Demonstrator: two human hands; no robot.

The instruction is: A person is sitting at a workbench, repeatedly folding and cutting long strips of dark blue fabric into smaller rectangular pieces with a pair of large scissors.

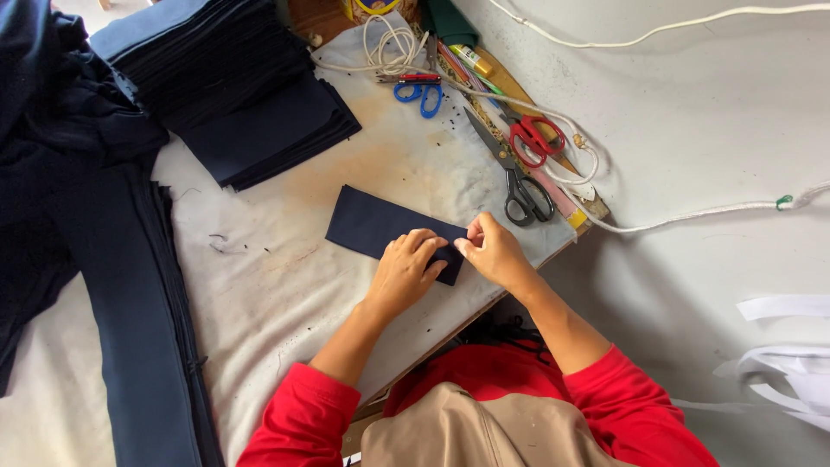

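Seen from above, a person in red sleeves works at a table point(285, 311) covered with a stained white cloth. A dark navy strip point(380, 227) of fabric lies flat near the table's front edge, running from upper left to lower right. The left hand point(405, 266) rests palm down on the strip's near end, fingers bent and pressing the fabric to the table. The right hand point(491, 249) meets it at the same end, thumb and forefinger pressed together, pinching the strip's corner. The two hands touch at the fingertips.

Behind the strip, toward the far left, sits a tall stack point(226, 86) of cut navy pieces, fanned out at its lower edge. A long navy panel point(138, 311) runs down the left side of the table, with more dark fabric heaped above it.

To the right of the strip, black scissors point(512, 171) lie closed with their handles near the right hand. Just beyond them are red scissors point(536, 138), resting on a wooden ruler point(553, 177) along the table's right edge. Further back lie small blue scissors point(420, 93) beside a coil of white cord point(385, 45). The cord trails past the red scissors and off across the grey floor on the right. White strips point(791, 363) lie on the floor at the lower right.
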